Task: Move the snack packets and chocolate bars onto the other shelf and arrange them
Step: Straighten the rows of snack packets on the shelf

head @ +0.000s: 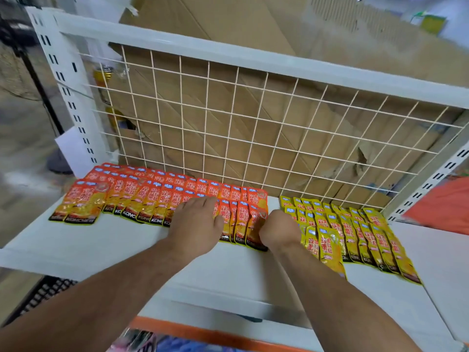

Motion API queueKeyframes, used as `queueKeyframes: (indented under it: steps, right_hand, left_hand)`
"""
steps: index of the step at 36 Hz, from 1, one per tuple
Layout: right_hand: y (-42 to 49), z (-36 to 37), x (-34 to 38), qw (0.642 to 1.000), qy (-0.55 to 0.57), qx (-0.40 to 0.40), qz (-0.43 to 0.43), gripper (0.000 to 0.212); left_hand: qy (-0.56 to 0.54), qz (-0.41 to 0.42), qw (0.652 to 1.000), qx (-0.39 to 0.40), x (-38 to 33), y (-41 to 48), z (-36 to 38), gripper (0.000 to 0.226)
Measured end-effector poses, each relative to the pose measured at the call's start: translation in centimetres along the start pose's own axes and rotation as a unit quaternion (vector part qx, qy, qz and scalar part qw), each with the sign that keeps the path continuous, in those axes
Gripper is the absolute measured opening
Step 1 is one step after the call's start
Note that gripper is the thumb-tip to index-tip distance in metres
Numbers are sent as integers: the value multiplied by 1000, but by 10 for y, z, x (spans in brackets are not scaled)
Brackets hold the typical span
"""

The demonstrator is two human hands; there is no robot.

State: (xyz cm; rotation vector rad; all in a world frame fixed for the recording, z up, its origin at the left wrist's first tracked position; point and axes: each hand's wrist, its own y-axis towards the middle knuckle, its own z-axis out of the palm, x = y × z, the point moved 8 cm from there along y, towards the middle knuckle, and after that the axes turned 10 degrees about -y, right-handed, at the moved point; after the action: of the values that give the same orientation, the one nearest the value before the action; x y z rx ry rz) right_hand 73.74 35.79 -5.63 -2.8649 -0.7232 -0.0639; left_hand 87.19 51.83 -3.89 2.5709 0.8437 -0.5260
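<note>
I am pressing my left hand (195, 221) flat, fingers straight, on the overlapping orange packets (142, 196) lined up along the left of the white shelf (127, 247). My right hand (278, 232) is curling against the end packet of that row, but whether it is pinching the edge I cannot tell. The yellow packets (365, 232) are lying just beside it, fanned to the right. These look light, floppy and slick, so I am judging they will slide easily and are best nudged by their sealed edges.
</note>
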Motion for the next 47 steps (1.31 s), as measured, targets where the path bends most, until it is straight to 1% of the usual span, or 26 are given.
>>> queueKeyframes:
  steps: [4, 9, 13, 16, 18, 19, 20, 21, 23, 25, 26, 29, 30, 33, 35, 37, 38, 41, 42, 44, 47]
  right_hand:
    - [-3, -2, 2, 1000, -14, -3, -5, 23]
    - [-6, -7, 0, 1000, -8, -15, -20, 21]
    - [-16, -11, -2, 997, -28, -46, -60, 21]
    - [-29, -11, -6, 987, -64, -89, -122, 31]
    - [-37, -9, -12, 976, -96, -105, -165, 46]
    - [-41, -7, -17, 972, -106, -106, -178, 55]
    - [-44, -7, -24, 971, -110, -109, -181, 59]
    - [-46, -7, -32, 971, -108, -119, -177, 57]
    - [-53, -12, -51, 972, -99, -144, -155, 51]
    - [-59, -16, -69, 972, -107, -155, -138, 52]
    - [-62, -17, -79, 972, -115, -159, -132, 51]
    - [-68, -18, -110, 972, -128, -161, -117, 53]
    - [-71, -19, -121, 973, -126, -159, -112, 53]
    - [-83, -20, -158, 977, -117, -153, -93, 58]
    - [-91, -23, -187, 978, -112, -158, -76, 60]
    - [-100, -25, -219, 980, -98, -160, -61, 57]
    - [-105, -26, -236, 981, -94, -162, -55, 56]
    - [-118, -28, -290, 981, -93, -159, -55, 55]
    - [-123, -31, -309, 981, -89, -163, -54, 56]
    - [-133, -35, -348, 982, -82, -166, -43, 57]
    - [-151, -48, -402, 981, -72, -174, -34, 60]
  left_hand:
    - [9, 6, 1000, 4, -3, 0, -1, 58]
    - [10, 25, 999, 17, -16, 0, 0, 52]
    - [13, 51, 997, 50, -31, -1, 9, 57]
    - [18, 65, 995, 78, -45, -3, 23, 68]
    - [22, 74, 992, 97, -57, -4, 35, 73]
    - [23, 78, 991, 107, -63, -5, 41, 74]
    - [24, 85, 990, 114, -71, -7, 47, 74]
    - [25, 92, 989, 117, -78, -8, 52, 74]
    - [28, 109, 987, 118, -94, -13, 59, 81]
    - [31, 127, 983, 126, -112, -18, 67, 87]
    - [33, 133, 982, 132, -121, -21, 70, 86]
    - [32, 145, 978, 146, -150, -30, 80, 69]
    - [32, 150, 977, 151, -159, -34, 83, 68]
    - [36, 176, 971, 158, -193, -45, 96, 81]
    - [44, 186, 968, 166, -215, -51, 108, 72]
    - [45, 195, 964, 177, -243, -59, 121, 65]
    - [49, 199, 962, 182, -258, -64, 127, 67]
    - [70, 229, 955, 177, -309, -83, 138, 90]
    - [72, 235, 954, 174, -325, -89, 143, 93]
    - [66, 246, 953, 167, -357, -101, 154, 88]
    - [47, 278, 949, 138, -408, -116, 170, 69]
